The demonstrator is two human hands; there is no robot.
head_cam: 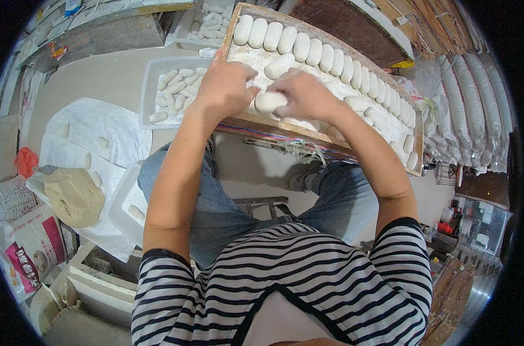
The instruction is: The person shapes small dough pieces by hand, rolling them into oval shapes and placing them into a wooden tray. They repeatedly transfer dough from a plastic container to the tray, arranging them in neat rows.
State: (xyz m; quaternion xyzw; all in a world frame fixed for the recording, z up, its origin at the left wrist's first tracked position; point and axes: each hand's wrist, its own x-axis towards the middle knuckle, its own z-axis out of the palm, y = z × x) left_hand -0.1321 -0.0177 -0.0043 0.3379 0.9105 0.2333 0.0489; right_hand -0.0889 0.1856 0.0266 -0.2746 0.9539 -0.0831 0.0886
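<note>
A wooden tray (385,71) dusted with white powder slants across the space before me. My right hand (307,93) grips the right end of a plump oval dough piece (269,102) near the tray's front side. My left hand (227,88) is over the tray's left end, thumb and fingers apart, and no held piece shows in it. Its fingers are blurred. Just above my right hand lies another oval dough piece (279,65). A row of upright ovals (301,46) lines the tray's far side. My right forearm partly hides more pieces in front.
A translucent plastic bin (146,93) with several small dough rolls stands left of the tray; another bin (179,41) sits behind. A large beige dough block (74,197) rests on white sheeting (115,123) at left. Stacked filled sacks (469,104) are at right. My knees are beneath the tray.
</note>
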